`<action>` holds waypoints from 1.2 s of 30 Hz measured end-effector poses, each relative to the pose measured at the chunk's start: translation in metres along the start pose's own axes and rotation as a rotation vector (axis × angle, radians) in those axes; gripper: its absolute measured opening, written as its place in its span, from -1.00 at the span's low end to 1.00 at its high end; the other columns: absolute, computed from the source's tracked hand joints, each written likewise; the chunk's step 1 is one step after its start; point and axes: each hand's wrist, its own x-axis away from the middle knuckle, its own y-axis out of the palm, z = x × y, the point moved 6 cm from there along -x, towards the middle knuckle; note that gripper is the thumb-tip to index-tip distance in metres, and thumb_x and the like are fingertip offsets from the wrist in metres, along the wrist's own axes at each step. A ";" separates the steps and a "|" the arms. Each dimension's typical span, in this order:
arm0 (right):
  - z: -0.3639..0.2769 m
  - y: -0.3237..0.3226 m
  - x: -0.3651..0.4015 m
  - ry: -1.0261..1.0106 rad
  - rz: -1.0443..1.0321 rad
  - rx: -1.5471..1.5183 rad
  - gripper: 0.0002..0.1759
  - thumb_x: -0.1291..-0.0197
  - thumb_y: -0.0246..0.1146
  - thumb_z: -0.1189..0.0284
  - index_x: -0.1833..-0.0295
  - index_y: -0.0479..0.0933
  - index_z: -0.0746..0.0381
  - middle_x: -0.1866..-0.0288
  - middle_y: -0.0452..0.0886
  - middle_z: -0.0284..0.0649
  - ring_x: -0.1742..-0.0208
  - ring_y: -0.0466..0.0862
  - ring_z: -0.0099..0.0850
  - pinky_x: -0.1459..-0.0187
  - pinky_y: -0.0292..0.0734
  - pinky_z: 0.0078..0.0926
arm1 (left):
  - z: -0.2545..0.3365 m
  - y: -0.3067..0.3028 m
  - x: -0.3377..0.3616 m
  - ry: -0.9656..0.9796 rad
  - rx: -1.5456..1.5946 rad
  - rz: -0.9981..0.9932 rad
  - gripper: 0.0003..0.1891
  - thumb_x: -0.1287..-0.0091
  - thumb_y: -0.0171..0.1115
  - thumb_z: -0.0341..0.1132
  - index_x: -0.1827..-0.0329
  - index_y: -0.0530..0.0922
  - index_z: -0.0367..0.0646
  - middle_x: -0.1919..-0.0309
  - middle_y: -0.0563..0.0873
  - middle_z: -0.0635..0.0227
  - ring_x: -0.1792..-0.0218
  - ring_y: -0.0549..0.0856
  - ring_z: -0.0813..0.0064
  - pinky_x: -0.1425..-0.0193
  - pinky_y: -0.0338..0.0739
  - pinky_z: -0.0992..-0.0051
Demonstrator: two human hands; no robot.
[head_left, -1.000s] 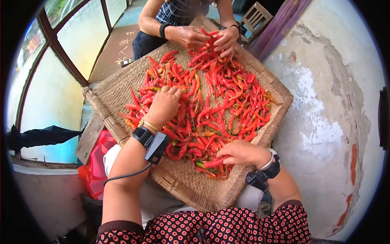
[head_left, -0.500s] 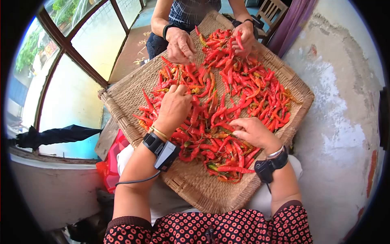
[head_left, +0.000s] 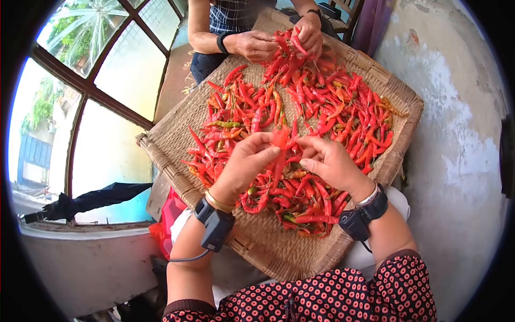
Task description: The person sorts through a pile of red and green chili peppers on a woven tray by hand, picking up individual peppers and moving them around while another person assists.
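Observation:
Over the middle of the woven basket tray (head_left: 177,142), my left hand (head_left: 249,158) pinches a red chili pepper (head_left: 279,147), which is blurred by motion. My right hand (head_left: 332,163) is just to its right, thumb and fingers curled together. What those fingers hold, if anything, is too small to make out. Beneath both hands spreads a heap of red chili peppers (head_left: 365,115), some with green or orange parts and thin stems. Each of my wrists wears a bangle and a strapped black device.
Across the tray, another person's hands (head_left: 257,46) handle red chilies. A folded black umbrella (head_left: 104,199) lies along the windowsill at left, above a red plastic bag (head_left: 170,220). A rough plaster wall (head_left: 456,134) stands to the right.
My left hand has lifted from the heap with a chili pepper. My right hand has come up beside it. The other person's left-side hand has moved closer to their other hand.

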 end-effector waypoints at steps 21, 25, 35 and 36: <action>0.021 -0.022 0.012 0.208 0.259 -0.108 -0.84 -0.15 0.14 0.47 0.20 0.54 0.31 0.55 0.56 -0.32 0.57 0.56 -0.62 0.49 0.46 -0.63 | 0.032 -0.010 -0.075 0.141 -0.087 -0.008 -0.79 -0.33 0.09 -0.21 0.22 0.52 -0.19 0.55 0.61 0.49 0.60 0.50 0.73 0.51 0.39 0.73; 0.012 -0.015 -0.004 0.129 0.172 0.009 -0.82 -0.10 0.17 0.44 0.22 0.55 0.30 0.52 0.59 -0.21 0.55 0.59 -0.52 0.44 0.48 -0.54 | 0.030 0.007 -0.051 0.063 -0.206 -0.032 -0.61 -0.35 0.05 -0.15 -0.06 0.44 -0.28 0.37 0.61 0.41 0.57 0.51 0.70 0.47 0.43 0.67; 0.014 -0.013 -0.019 0.106 0.202 -0.141 -0.79 -0.16 0.16 0.41 0.18 0.51 0.33 0.53 0.58 -0.24 0.57 0.56 -0.56 0.49 0.46 -0.56 | -0.035 0.010 -0.037 -0.252 -0.430 -0.467 -0.78 -0.29 0.16 -0.22 0.29 0.58 -0.22 0.56 0.62 0.49 0.59 0.50 0.77 0.54 0.36 0.74; 0.017 -0.020 -0.019 0.085 0.271 -0.190 -0.77 -0.19 0.15 0.39 0.16 0.50 0.35 0.53 0.57 -0.26 0.57 0.54 -0.59 0.50 0.45 -0.59 | -0.037 0.008 -0.037 -0.319 -0.449 -0.484 -0.80 -0.29 0.16 -0.23 0.31 0.59 -0.21 0.57 0.63 0.46 0.61 0.51 0.76 0.56 0.36 0.74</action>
